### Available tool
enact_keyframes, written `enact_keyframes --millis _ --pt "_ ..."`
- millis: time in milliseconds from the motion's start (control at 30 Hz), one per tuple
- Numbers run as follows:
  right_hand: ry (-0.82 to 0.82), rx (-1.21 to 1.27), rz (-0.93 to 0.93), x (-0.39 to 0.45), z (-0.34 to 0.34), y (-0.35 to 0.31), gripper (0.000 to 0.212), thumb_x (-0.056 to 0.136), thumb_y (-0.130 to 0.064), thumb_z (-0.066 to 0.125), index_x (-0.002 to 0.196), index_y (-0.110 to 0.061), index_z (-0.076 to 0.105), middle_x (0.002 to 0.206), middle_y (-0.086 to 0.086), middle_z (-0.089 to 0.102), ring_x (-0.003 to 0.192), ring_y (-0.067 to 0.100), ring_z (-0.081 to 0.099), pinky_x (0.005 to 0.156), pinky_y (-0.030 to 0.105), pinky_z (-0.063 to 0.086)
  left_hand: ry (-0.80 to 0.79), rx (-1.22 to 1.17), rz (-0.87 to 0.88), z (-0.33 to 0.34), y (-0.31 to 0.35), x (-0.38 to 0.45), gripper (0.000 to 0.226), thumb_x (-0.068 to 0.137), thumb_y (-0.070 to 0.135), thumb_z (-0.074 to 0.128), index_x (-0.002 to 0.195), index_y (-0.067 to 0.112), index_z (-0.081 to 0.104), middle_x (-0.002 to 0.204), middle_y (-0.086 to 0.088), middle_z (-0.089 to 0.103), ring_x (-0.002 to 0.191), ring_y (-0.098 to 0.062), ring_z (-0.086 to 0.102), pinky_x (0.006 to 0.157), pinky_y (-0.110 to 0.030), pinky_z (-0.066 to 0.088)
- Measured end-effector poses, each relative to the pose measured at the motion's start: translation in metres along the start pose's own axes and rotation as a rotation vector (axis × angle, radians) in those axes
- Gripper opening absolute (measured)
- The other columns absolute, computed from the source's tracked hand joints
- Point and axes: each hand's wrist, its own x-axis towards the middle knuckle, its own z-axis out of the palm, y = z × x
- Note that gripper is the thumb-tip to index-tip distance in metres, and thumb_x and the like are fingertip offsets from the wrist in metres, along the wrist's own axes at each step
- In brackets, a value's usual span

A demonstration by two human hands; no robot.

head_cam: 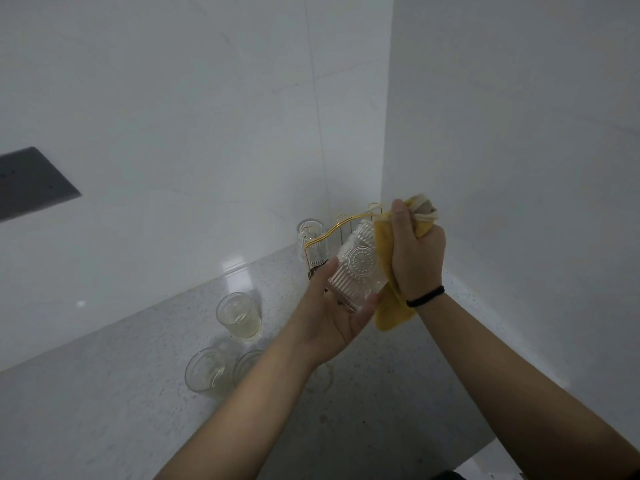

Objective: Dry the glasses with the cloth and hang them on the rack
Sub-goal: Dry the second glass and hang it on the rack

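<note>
Ribbed glass (358,268) cradled in left hand (332,306), yellow cloth (384,258) bunched in right hand (415,258), rack (332,233) at 12 o'clock behind.

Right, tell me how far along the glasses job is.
Done: one glass is on the gold wire rack. In hand: the left hand holds an embossed glass while the right hand wipes it with the yellow cloth. Left: three glasses on the counter.

Rack (332,230) mostly hidden behind held glass (356,268) and left hand (332,313). Nearest desk glass (247,367) half covered by left forearm. Cloth (391,306) bunched inside right hand (415,258). Grey panel (31,181) cut by left edge.
</note>
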Motion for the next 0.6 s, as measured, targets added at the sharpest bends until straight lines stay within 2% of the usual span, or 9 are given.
enact_keyframes --millis 67,167,233,300,367,400,433,500,600 --pt "0.017 -0.032 0.026 0.002 0.001 0.001 0.048 0.088 -0.034 0.057 0.045 -0.022 0.039 0.039 -0.008 0.036 0.033 0.002 0.035 0.037 0.019 0.030 0.055 0.176 0.030 0.003 -0.003 0.001 0.069 0.073 0.049 0.075 0.128 0.011 0.056 0.125 -0.020 0.062 0.095 -0.032 0.071 0.063 -0.033 0.061" --pt "0.030 -0.115 0.129 0.008 0.002 0.004 0.051 0.088 -0.039 0.053 0.043 -0.021 0.037 0.038 -0.010 0.035 0.032 0.002 0.035 0.039 0.016 0.031 0.223 0.869 0.486 -0.003 -0.012 0.009 0.078 0.065 0.047 0.081 0.127 0.032 0.037 0.135 -0.006 0.050 0.112 -0.023 0.063 0.077 -0.035 0.060" --pt "0.013 -0.132 0.191 0.009 0.002 0.004 0.052 0.088 -0.043 0.051 0.044 -0.020 0.037 0.040 -0.007 0.037 0.032 0.003 0.036 0.040 0.017 0.033 0.324 1.125 0.691 -0.007 -0.016 0.012 0.071 0.066 0.038 0.081 0.120 0.041 0.036 0.128 0.000 0.052 0.107 -0.016 0.064 0.081 -0.033 0.059" --pt "0.024 -0.088 0.191 0.004 0.003 0.005 0.053 0.087 -0.045 0.053 0.043 -0.021 0.037 0.037 -0.010 0.037 0.032 0.002 0.037 0.037 0.015 0.032 0.264 0.872 0.607 -0.004 -0.008 0.011 0.054 0.072 0.032 0.077 0.117 0.035 0.048 0.116 0.001 0.065 0.096 -0.016 0.070 0.075 -0.030 0.059" --pt "0.029 -0.032 0.080 -0.003 0.002 0.007 0.049 0.087 -0.039 0.056 0.044 -0.023 0.038 0.035 -0.013 0.037 0.034 0.003 0.038 0.037 0.019 0.033 0.069 0.281 0.233 0.000 -0.001 0.010 0.044 0.081 0.035 0.071 0.119 0.016 0.059 0.108 -0.008 0.072 0.089 -0.024 0.072 0.069 -0.032 0.060" --pt "0.015 -0.034 0.014 -0.004 0.001 0.007 0.048 0.087 -0.035 0.057 0.045 -0.024 0.039 0.037 -0.012 0.038 0.035 0.004 0.038 0.038 0.022 0.032 0.033 0.090 0.059 -0.001 0.000 0.008 0.049 0.084 0.042 0.067 0.120 0.009 0.060 0.107 -0.014 0.070 0.084 -0.027 0.072 0.066 -0.032 0.061" --pt "0.000 -0.048 -0.024 -0.004 0.001 0.008 0.047 0.087 -0.032 0.057 0.045 -0.024 0.039 0.039 -0.009 0.038 0.036 0.005 0.038 0.038 0.022 0.032 0.029 0.069 -0.028 -0.001 -0.002 0.007 0.057 0.085 0.050 0.063 0.122 0.006 0.059 0.107 -0.018 0.069 0.081 -0.027 0.071 0.064 -0.031 0.061" --pt "0.000 -0.087 -0.003 0.001 0.001 0.008 0.048 0.087 -0.033 0.057 0.043 -0.022 0.039 0.039 -0.006 0.037 0.035 0.005 0.036 0.038 0.021 0.031 0.102 0.270 0.028 0.000 -0.009 0.009 0.071 0.080 0.058 0.064 0.130 0.011 0.052 0.119 -0.018 0.063 0.090 -0.027 0.070 0.067 -0.033 0.060" --pt "0.021 -0.150 0.097 0.009 0.001 0.012 0.052 0.087 -0.039 0.055 0.041 -0.022 0.038 0.033 -0.009 0.037 0.031 0.003 0.036 0.036 0.013 0.029 0.273 0.907 0.510 -0.007 -0.020 0.017 0.082 0.064 0.045 0.083 0.129 0.034 0.034 0.136 -0.008 0.047 0.111 -0.021 0.061 0.086 -0.039 0.058"
